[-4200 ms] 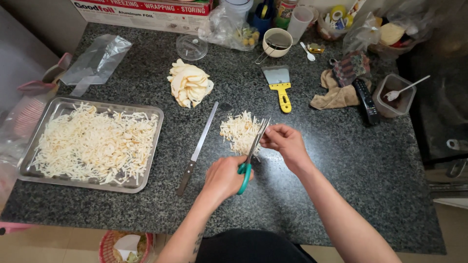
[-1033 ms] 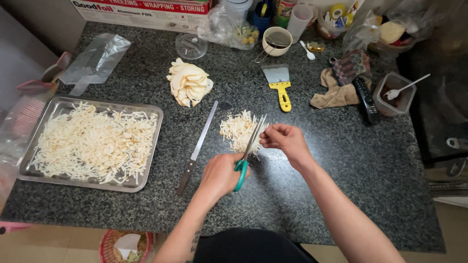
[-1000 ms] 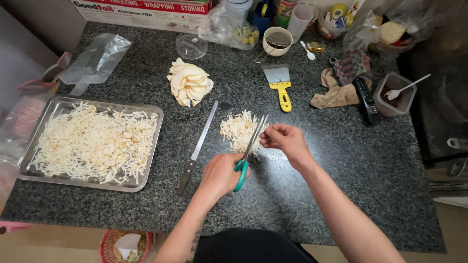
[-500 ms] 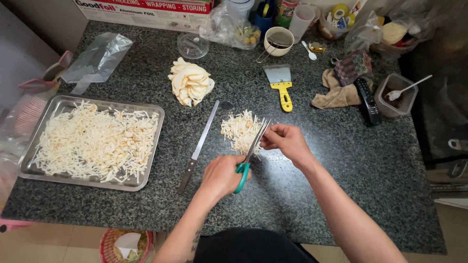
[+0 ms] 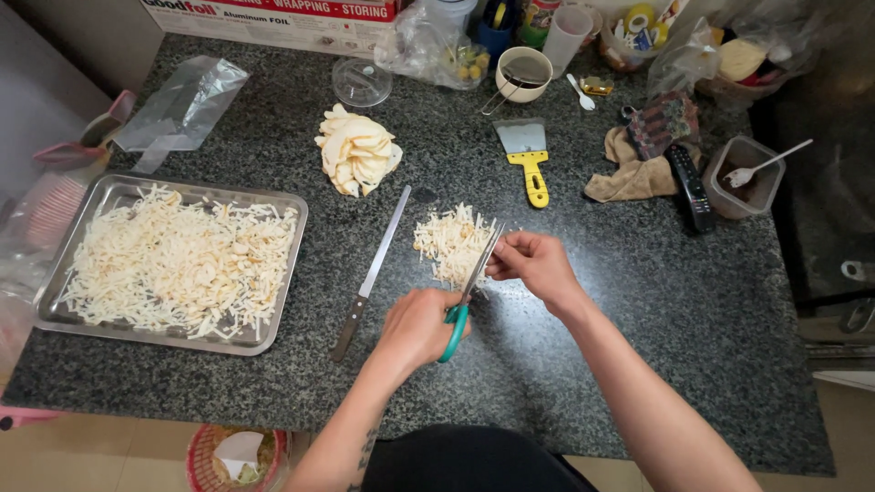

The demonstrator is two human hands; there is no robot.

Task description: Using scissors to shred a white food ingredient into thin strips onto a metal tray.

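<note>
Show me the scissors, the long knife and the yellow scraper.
scissors (image 5: 453, 330): head view, on the green handle.
long knife (image 5: 386, 241): head view, middle of the blade.
yellow scraper (image 5: 533, 178): head view, on the yellow handle.

We see both forearms bare down to the left hand (image 5: 415, 326) and right hand (image 5: 533, 266), no sleeves, dark garment at the waist.

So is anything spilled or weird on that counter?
Nothing looks spilled. One odd thing: a black remote control lies beside a crumpled cloth, among the kitchen tools. The left hand holds green-handled scissors over a tidy pile of pale shreds, with the right hand at the blades.
</note>
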